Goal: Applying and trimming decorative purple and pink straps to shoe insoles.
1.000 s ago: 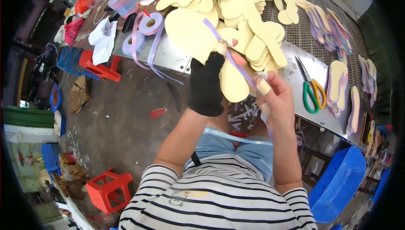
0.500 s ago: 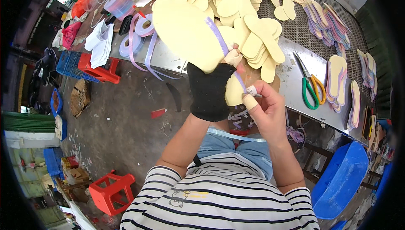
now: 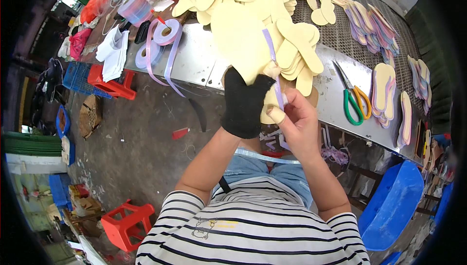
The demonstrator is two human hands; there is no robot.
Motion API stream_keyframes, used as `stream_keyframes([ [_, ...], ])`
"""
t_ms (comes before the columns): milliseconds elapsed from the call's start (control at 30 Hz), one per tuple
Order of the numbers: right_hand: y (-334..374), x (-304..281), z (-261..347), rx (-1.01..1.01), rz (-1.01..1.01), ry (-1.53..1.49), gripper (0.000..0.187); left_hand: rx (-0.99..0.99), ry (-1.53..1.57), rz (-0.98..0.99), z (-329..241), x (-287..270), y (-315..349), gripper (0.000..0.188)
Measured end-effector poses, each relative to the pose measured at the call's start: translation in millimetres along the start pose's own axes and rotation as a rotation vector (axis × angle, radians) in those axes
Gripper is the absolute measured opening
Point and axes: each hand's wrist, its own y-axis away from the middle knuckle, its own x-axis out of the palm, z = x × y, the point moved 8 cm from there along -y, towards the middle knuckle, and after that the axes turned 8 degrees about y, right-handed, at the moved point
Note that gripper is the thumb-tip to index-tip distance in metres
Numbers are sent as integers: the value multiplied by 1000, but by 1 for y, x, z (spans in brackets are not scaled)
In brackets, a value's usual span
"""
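Note:
A large pale-yellow insole (image 3: 236,34) is gripped by my left hand (image 3: 245,102), which wears a black fingerless glove. The left fingers close around the insole near its lower part, with thumb and fingertips at its right edge. A strip of lilac ribbon (image 3: 269,44) runs along that right edge. Lower down, my right hand (image 3: 300,119) pinches the ribbon against the insole's edge between thumb and forefinger. Tape wraps the right thumb and a fingertip. The glove hides part of the insole.
Loose pale insoles (image 3: 296,46) pile up behind my hands. To the right lie scissors (image 3: 354,99) with green and orange handles, and edged insoles (image 3: 383,90). Ribbon rolls (image 3: 166,32) sit left on the metal table (image 3: 194,51). A blue tub (image 3: 394,206) stands lower right.
The insole has swung to the right and stands more upright, its ribbon edge moving with it. My left hand has turned and shifted slightly right; my right hand has moved slightly left.

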Motion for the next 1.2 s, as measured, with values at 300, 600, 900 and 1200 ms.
stream_keyframes([
  [300, -15, -18, 5, -8, 147, 349, 8, -90, 82, 69, 20, -1, 4, 23],
  [600, -49, -33, 32, -78, 33, 184, 16, 47, -298, 398, 28, 13, 18, 25],
  [900, -38, -32, 5, 65, 23, 98, 15, -72, -338, 459, 31, 13, 14, 24],
  [1200, -18, -51, -9, 95, 244, 395, 15, 366, -382, -129, -28, -66, -28, 58],
])
